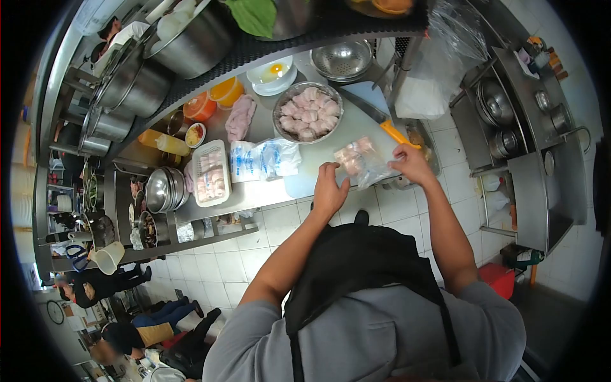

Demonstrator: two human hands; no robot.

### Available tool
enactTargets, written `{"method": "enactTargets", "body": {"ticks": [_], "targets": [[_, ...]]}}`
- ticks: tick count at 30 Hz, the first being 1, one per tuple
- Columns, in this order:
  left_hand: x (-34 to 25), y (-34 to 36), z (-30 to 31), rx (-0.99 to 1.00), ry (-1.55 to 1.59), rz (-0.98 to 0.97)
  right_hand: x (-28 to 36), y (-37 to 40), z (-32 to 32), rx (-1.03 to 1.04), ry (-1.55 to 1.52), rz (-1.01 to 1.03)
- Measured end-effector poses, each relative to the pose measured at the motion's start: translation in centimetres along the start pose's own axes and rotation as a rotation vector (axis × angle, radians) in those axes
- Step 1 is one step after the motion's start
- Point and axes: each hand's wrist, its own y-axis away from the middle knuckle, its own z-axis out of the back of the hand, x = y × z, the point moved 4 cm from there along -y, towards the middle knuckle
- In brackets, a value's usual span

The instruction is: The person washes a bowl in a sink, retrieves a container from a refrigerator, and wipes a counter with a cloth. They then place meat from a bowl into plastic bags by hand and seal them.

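Note:
A clear plastic bag with pieces of raw meat (358, 156) lies on the pale cutting board (312, 167). My right hand (410, 164) pinches the bag's open end at its right side. My left hand (330, 190) is at the bag's left edge, fingers slightly curled and thumb apart, with nothing visible in it. Behind the bag, a metal bowl (307, 113) holds several pale raw meat pieces. A knife with a yellow handle (400, 135) lies just above my right hand. Printed plastic bags (266, 159) lie left of the board, beside a white tray of meat (211, 173).
A metal colander (342, 60), a white bowl with egg (272, 73) and orange containers (200, 107) stand at the back under a shelf with pots. Stacked metal bowls (167, 190) are at the left. Other people (153, 328) are at the lower left.

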Motion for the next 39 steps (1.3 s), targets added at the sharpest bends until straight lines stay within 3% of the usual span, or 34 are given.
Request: {"method": "enactTargets", "body": {"ticks": [3, 7, 9, 12, 15, 21, 24, 30, 36, 39], "targets": [[1.2, 1.8, 3.7, -0.033, 0.07, 0.099, 7.0, -2.7, 0.9, -0.085, 0.101, 0.106], [4.9, 4.6, 8.4, -0.172, 0.109, 0.218, 13.3, -9.6, -4.9, -0.047, 0.46, 0.283], [6.9, 5.7, 10.6, -0.25, 0.092, 0.233, 15.1, -13.1, -8.1, -0.11, 0.565, 0.576], [9.0, 7.3, 14.2, -0.35, 0.103, 0.271, 16.1, -17.7, -10.4, 0.27, 0.887, 0.297], [11.9, 9.2, 16.9, -0.429, 0.095, 0.333, 17.1, -18.4, -11.9, 0.363, 1.069, 0.226], [16.5, 11.4, 18.2, -0.475, 0.079, 0.408, 13.7, -21.4, -15.3, 0.252, 1.17, 0.145], [17.1, 10.6, 18.0, -0.454, 0.115, 0.372, 15.3, -19.7, -15.5, 0.101, 1.136, 0.126], [16.2, 6.9, 18.8, -0.333, 0.066, 0.273, 14.6, -20.8, -16.3, 0.045, 1.051, -0.067], [14.5, 4.6, 20.1, -0.366, 0.086, 0.204, 15.3, -20.3, -15.7, 0.044, 1.048, -0.034], [13.2, 3.9, 20.3, -0.387, 0.117, 0.208, 14.6, -22.1, -12.6, 0.235, 0.758, -0.102]]}}
